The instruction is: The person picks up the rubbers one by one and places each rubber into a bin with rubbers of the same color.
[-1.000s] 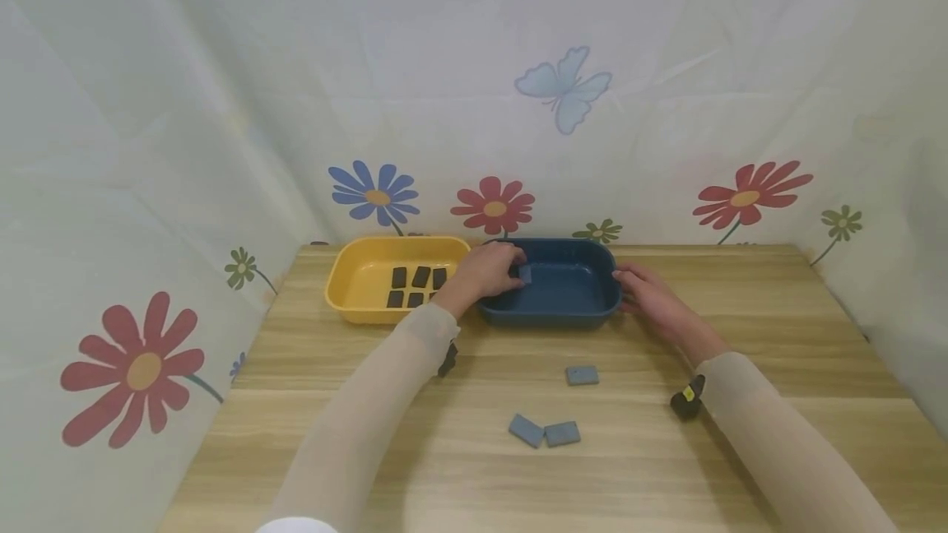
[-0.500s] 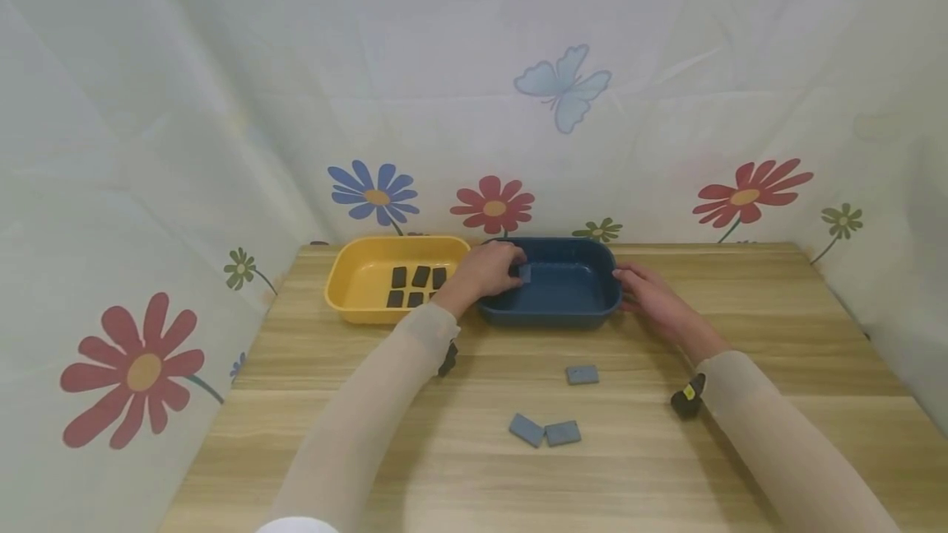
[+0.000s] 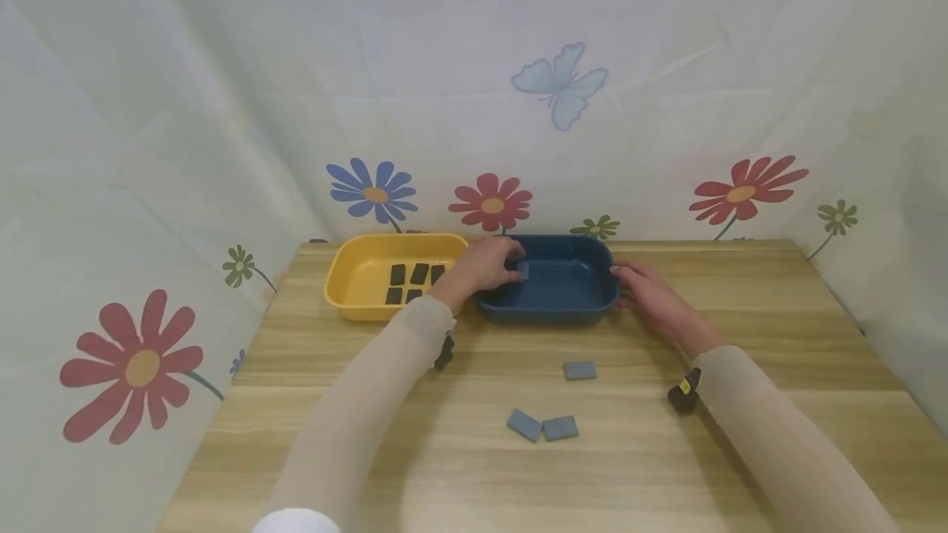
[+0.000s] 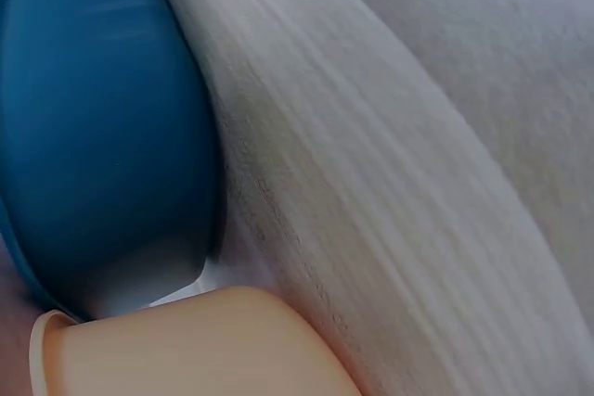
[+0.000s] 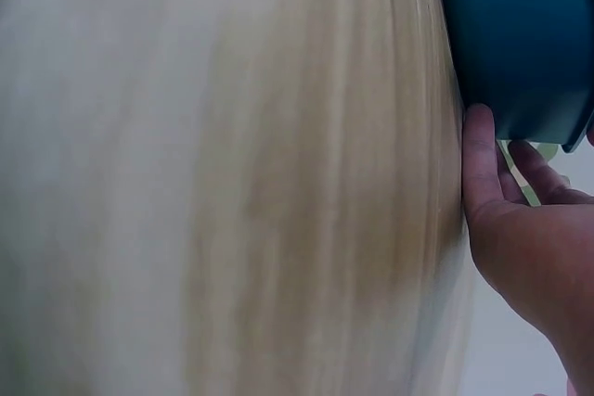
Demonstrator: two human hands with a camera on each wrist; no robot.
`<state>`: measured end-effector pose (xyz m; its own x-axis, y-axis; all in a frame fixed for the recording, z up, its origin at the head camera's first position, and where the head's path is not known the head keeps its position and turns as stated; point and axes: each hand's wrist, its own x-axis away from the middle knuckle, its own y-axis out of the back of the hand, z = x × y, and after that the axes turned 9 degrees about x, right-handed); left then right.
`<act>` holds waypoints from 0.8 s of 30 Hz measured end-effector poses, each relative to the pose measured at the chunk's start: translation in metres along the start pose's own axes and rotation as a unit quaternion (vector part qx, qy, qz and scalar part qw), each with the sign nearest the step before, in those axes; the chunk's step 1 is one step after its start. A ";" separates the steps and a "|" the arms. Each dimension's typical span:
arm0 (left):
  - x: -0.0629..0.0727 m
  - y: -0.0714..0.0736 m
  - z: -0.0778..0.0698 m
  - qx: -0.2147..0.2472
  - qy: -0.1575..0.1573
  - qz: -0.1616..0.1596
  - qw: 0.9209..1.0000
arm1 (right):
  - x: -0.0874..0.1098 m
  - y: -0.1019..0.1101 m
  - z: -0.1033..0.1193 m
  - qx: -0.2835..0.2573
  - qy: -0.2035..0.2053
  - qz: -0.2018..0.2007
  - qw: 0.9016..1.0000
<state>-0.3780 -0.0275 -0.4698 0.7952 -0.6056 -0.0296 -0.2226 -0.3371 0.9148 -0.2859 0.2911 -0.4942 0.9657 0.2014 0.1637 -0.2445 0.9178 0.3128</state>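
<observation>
My left hand (image 3: 485, 263) reaches into the left side of a blue plastic basin (image 3: 548, 318) and pinches a small grey-blue tile (image 3: 523, 271) between thumb and fingers. At the basin's right end is my right hand (image 3: 652, 296), its fingers extended against the outer wall with a fingertip at the rim. The right wrist view shows those fingers (image 5: 480, 150) low beside the basin, close to the tabletop. In the left wrist view the held tile is out of sight; only the basin's outer wall (image 4: 111, 136) and a yellow basin (image 4: 204, 350) show.
Left of the blue basin, the yellow basin (image 3: 363, 313) holds several dark tiles (image 3: 397, 274) in rows, partly hidden by my left arm. Three grey tiles lie on the wooden table (image 3: 474, 484): one tile (image 3: 580, 370) farther back, two nearer. A flowered curtain (image 3: 444, 105) hangs behind.
</observation>
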 end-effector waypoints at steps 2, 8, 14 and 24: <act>0.001 0.002 0.001 0.015 -0.001 -0.003 1.000 | -0.001 -0.001 0.000 0.001 0.001 -0.001 1.000; 0.000 0.008 0.000 0.033 -0.013 0.012 0.999 | -0.003 -0.002 -0.001 -0.007 0.002 -0.001 1.000; 0.003 0.017 -0.009 0.037 -0.022 0.026 0.999 | -0.004 -0.006 -0.001 -0.012 0.007 -0.001 1.000; 0.027 0.045 -0.057 0.033 -0.092 0.030 0.995 | -0.003 -0.002 -0.003 -0.011 0.007 -0.004 1.000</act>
<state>-0.3346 -0.0176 -0.4059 0.6640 -0.7458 -0.0536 -0.3084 -0.3385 0.8890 -0.2876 0.2897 -0.4986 0.9687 0.1988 0.1487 -0.2351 0.9269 0.2926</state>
